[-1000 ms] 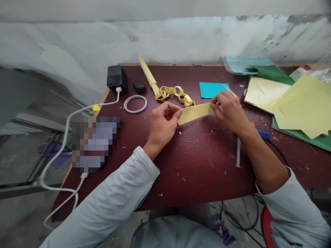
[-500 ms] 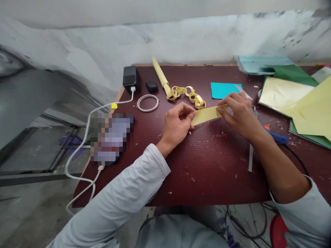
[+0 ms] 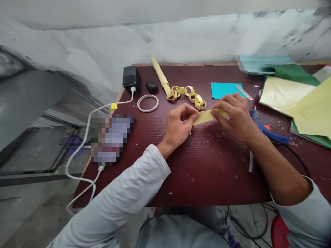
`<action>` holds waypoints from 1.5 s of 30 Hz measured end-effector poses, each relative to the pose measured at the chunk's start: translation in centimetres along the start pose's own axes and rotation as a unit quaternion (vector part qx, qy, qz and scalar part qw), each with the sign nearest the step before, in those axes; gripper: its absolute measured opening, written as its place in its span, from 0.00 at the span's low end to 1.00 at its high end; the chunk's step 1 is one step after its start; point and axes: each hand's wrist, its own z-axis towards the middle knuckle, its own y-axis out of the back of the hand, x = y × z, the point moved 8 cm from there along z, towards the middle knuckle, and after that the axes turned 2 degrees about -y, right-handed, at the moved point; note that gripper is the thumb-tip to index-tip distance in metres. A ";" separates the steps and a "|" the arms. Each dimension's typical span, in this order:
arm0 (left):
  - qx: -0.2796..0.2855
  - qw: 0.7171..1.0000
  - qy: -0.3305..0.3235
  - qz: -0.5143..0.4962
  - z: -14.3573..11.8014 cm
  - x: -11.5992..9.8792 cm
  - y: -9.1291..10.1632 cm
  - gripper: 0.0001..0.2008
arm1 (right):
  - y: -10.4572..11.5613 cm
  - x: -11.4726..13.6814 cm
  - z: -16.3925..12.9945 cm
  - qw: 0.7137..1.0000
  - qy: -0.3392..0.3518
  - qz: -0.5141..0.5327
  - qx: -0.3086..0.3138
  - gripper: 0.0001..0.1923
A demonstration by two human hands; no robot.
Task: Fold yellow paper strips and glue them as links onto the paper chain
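A yellow paper strip lies stretched between my two hands just above the dark red table. My left hand pinches its left end between thumb and fingers. My right hand pinches and covers the right part of the strip. Right behind the strip lies a yellow paper chain of several linked rings, joined to a rolled yellow paper tube.
A blue glue gun with a black cord lies by my right wrist. A teal sheet, a metal ruler and yellow and green paper sheets sit at the right. A tape ring, a black charger and a cabled phone are left.
The camera view shifted left. My hands drew closer together on the strip, my right hand sliding left over more of it, and the strip came lower toward the table.
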 end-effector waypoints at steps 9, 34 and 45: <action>0.041 0.996 -0.075 0.018 -0.6 -1.4 -1.4 0.07 | 0.0 3.2 -0.1 0.998 0.060 0.002 0.003 0.12; -0.016 0.997 -0.074 0.020 0.4 0.0 0.3 0.05 | 0.6 -2.6 0.0 0.999 -0.006 -0.041 -0.034 0.13; -0.049 0.997 -0.057 0.032 0.7 0.6 1.3 0.07 | 1.1 -6.3 -0.3 0.992 -0.090 -0.077 -0.034 0.12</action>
